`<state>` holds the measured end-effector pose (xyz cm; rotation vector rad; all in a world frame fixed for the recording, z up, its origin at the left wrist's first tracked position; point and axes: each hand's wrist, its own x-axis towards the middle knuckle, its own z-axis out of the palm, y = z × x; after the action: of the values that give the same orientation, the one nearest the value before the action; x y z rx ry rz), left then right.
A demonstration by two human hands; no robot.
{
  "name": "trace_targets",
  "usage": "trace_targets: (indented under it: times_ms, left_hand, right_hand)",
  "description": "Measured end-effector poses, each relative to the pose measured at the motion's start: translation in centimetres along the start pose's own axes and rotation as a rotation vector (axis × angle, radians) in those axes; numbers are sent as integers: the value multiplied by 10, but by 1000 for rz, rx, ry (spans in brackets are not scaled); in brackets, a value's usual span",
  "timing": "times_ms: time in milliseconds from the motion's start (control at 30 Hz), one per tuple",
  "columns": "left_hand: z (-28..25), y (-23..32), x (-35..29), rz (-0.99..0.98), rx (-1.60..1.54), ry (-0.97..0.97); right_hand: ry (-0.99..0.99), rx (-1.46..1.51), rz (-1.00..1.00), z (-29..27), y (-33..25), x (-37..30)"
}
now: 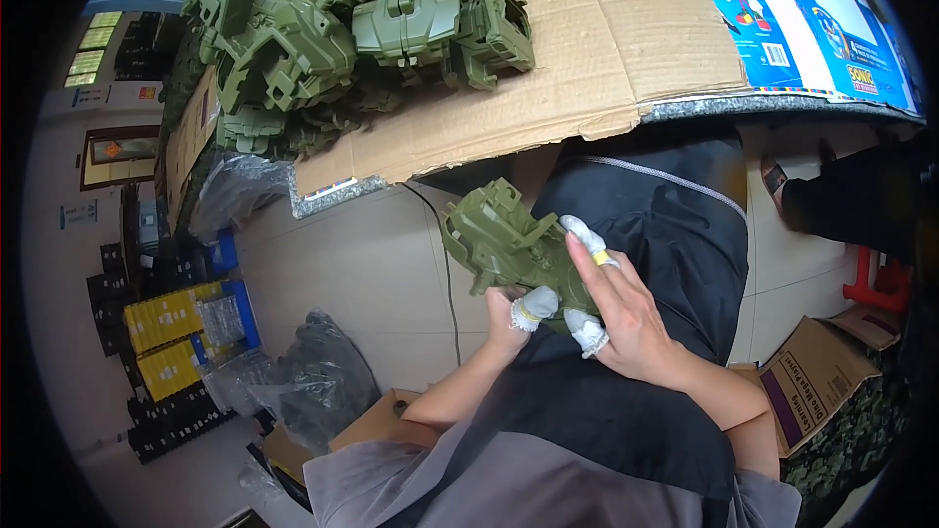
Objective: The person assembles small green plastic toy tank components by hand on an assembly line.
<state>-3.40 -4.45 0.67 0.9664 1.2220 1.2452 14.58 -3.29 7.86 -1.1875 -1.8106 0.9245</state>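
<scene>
- One green plastic part (499,242) over the lap (675,244), grasped between left hand (506,323) and right hand (631,318).
- Three white finger covers (586,332) visible: one left, two right.
- Heaped green parts (406,24) on cardboard (597,49); overlapping, count uncertain.

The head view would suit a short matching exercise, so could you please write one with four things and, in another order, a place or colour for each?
Things:
1. Pile of green plastic shells
2. Single green plastic shell
3. Finger covers
4. Dark plastic bag

Places and colours:
A. Mainly white
B. Lower left of the picture
C. Held between the left hand and the right hand
D. Upper left of the picture

Right pairs: 1-D, 2-C, 3-A, 4-B.
</scene>
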Motion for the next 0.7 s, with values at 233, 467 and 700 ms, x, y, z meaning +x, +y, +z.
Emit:
trace_targets:
  times_ms: [233,467,700]
  left_hand:
    - [-11,-9,2,-66,-404,-18]
    - [-1,-1,3,35,-379,-91]
    - [-7,2,1,-24,-386,-164]
  right_hand:
    - [47,69,-71,12,8,-5]
    - [33,64,-57,13,9,-8]
    - [22,43,-67,11,4,-8]
